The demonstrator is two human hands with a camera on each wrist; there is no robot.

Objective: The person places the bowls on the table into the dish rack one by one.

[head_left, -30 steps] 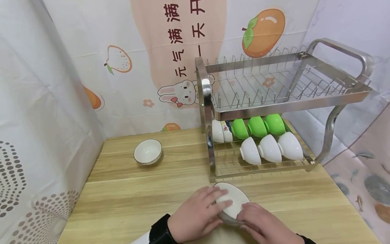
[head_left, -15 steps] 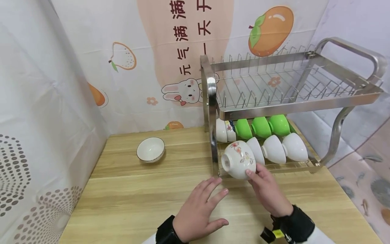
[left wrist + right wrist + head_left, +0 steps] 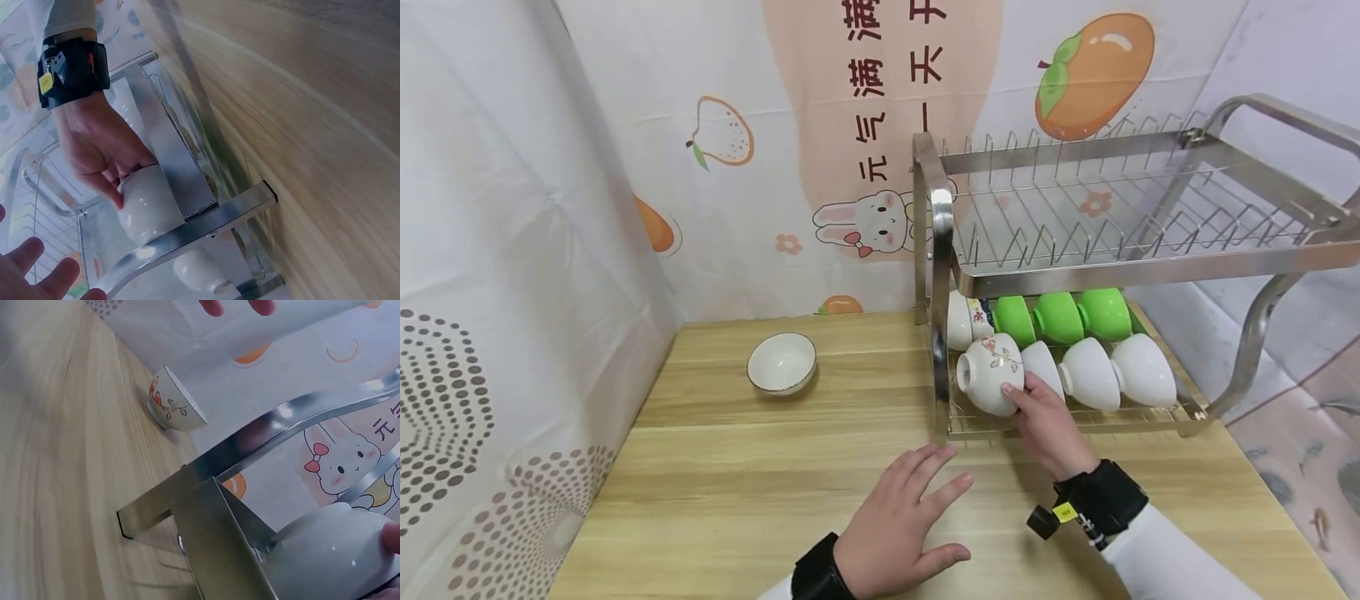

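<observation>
On its side at the left end of the rack's lower tier is a white bowl with a flower print (image 3: 992,373). My right hand (image 3: 1054,427) pinches this bowl by its rim, thumb on the outside. The same bowl (image 3: 149,205) shows in the left wrist view, partly behind the rack's metal rail. My left hand (image 3: 901,518) hovers above the table with fingers spread and holds nothing. Another flower-print bowl (image 3: 782,364) stands upright on the table to the left, well apart from both hands.
A two-tier metal dish rack (image 3: 1150,271) stands on the right of the wooden table (image 3: 737,483). Its lower tier holds white bowls (image 3: 1090,373) in front and green bowls (image 3: 1058,317) behind, all tipped sideways. Printed curtains hang behind and at the sides.
Both hands were on the bowl above the table; the left has let go. My right hand has carried the bowl up and into the lower tier, tipped on its side.
</observation>
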